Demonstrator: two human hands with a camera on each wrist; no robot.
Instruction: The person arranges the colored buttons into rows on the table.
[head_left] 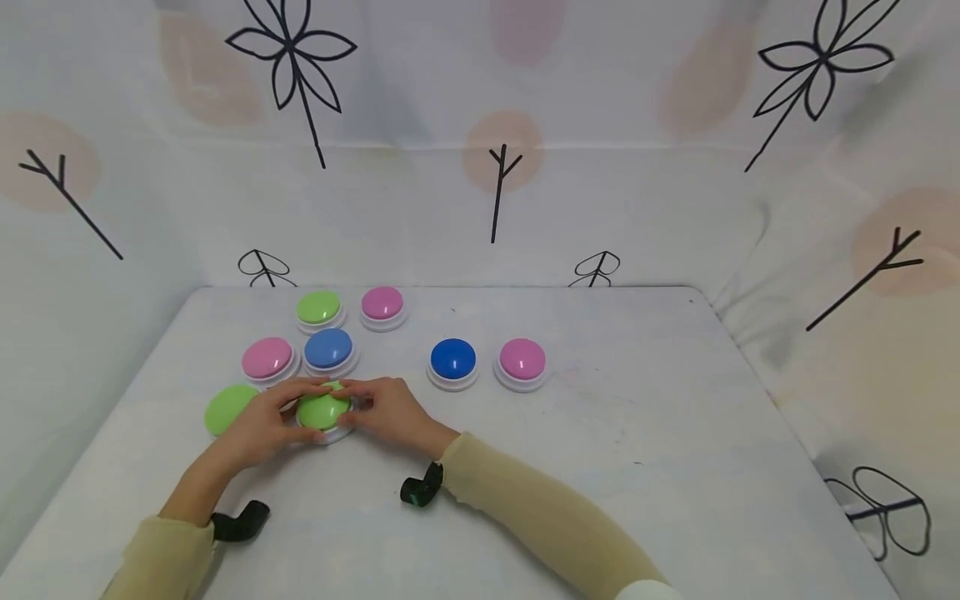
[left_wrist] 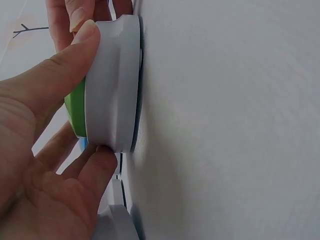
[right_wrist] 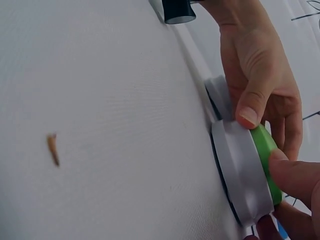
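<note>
Both hands are at a green push button [head_left: 322,412] with a round white base, at the front of a group of similar buttons. My left hand [head_left: 262,423] grips it from the left, its thumb on the near side of the base and its fingers round the far side. From the right, my right hand [head_left: 393,410] holds the same button, thumb and fingers at its rim. In the left wrist view the white base [left_wrist: 112,90] stands close over the tabletop. Another green button [head_left: 228,408] is partly hidden behind my left hand.
Behind the hands stand a pink button [head_left: 267,358], a light blue button [head_left: 328,348], a green button [head_left: 318,307] and a pink button [head_left: 382,303]. Farther right are a dark blue button [head_left: 453,359] and a pink button [head_left: 522,359]. Patterned cloth [head_left: 420,200] hangs behind the white table [head_left: 637,517].
</note>
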